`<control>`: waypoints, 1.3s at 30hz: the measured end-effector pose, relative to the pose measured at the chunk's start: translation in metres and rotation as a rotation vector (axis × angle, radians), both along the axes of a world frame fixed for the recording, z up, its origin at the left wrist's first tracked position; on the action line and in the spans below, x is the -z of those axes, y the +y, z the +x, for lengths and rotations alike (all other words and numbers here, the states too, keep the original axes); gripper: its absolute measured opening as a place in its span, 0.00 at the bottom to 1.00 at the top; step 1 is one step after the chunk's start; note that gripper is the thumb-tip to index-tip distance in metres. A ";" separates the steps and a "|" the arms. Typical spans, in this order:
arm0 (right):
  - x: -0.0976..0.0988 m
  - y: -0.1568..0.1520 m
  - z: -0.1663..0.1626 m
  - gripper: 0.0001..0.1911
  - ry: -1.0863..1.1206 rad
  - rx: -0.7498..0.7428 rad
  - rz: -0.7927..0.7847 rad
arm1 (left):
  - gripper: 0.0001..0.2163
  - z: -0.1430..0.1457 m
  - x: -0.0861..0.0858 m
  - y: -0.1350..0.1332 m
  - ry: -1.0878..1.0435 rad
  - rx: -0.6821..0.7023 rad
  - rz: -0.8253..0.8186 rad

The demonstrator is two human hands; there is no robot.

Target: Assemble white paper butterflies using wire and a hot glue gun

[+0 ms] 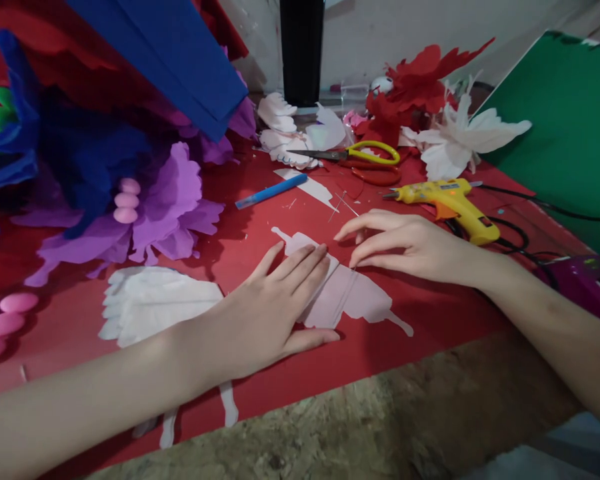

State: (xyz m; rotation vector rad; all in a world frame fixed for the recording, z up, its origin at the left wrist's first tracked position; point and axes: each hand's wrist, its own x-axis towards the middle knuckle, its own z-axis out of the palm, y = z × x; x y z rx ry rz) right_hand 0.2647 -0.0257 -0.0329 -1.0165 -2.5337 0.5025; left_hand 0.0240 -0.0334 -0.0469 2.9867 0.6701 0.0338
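Plainly, the white, wing-shaped cut-out of thin sheet [367, 300] lay on the red sheet [450, 310], its narrow tail pointing to four o'clock and ending short of the front edge. The left hand [275, 300] lay flat across it, its middle fingers side by side, the little finger and thumb splayed away. The right hand [405, 248] sat at its one o'clock border, fingers extended and slightly bent; whether they pinched anything could not be told.

From the cut-out, bare red ran toward six o'clock up to the front edge, and more lay at three o'clock under the right forearm. Tighter limits stood elsewhere: the yellow plastic glue gun [445, 200] at two o'clock, the scissors with yellow and red handles [373, 153] at twelve, the slim blue pen [273, 191] at eleven, and the layered white scalloped piece [160, 300] at nine, just beside the left forearm.
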 end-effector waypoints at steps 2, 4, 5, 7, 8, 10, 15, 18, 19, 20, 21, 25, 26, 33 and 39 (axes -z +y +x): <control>0.003 0.002 -0.001 0.12 0.018 -0.040 0.012 | 0.36 0.000 -0.001 -0.001 -0.007 0.000 -0.006; 0.006 0.004 -0.002 0.11 0.037 -0.066 0.031 | 0.35 0.000 -0.001 -0.001 -0.021 -0.002 -0.003; 0.006 0.004 -0.004 0.11 0.047 -0.063 0.046 | 0.34 0.000 -0.001 0.000 -0.028 -0.004 -0.001; 0.006 0.002 -0.006 0.10 0.049 -0.019 0.083 | 0.31 -0.001 -0.001 0.000 -0.038 -0.008 0.007; 0.004 0.001 -0.007 0.10 0.038 0.019 0.101 | 0.30 -0.002 0.000 0.000 -0.042 -0.013 0.018; -0.002 -0.003 -0.009 0.10 -0.010 0.105 0.131 | 0.27 -0.002 0.002 0.000 -0.048 -0.026 0.057; -0.013 -0.019 -0.013 0.09 -0.133 0.212 0.141 | 0.25 0.000 0.007 -0.004 -0.054 -0.084 0.197; -0.007 -0.027 -0.019 0.10 -0.144 0.191 0.169 | 0.26 0.002 0.005 -0.006 -0.063 -0.111 0.256; -0.004 -0.029 -0.021 0.10 -0.139 0.181 0.189 | 0.26 0.003 0.004 -0.006 -0.070 -0.112 0.263; -0.001 -0.030 -0.022 0.11 -0.135 0.174 0.206 | 0.26 0.003 0.003 -0.006 -0.081 -0.112 0.268; 0.003 -0.031 -0.024 0.11 -0.130 0.171 0.223 | 0.26 0.003 0.001 -0.006 -0.090 -0.112 0.269; 0.011 -0.035 -0.025 0.12 -0.128 0.164 0.272 | 0.25 0.003 -0.002 -0.004 -0.114 -0.109 0.281; 0.011 -0.035 -0.025 0.13 -0.131 0.161 0.281 | 0.23 0.003 -0.002 -0.003 -0.111 -0.096 0.286; 0.017 -0.039 -0.022 0.12 -0.090 0.189 0.311 | 0.19 0.006 -0.001 -0.001 -0.149 -0.042 0.261; 0.019 -0.040 -0.022 0.12 -0.081 0.196 0.310 | 0.20 0.009 -0.003 0.001 -0.140 -0.091 0.061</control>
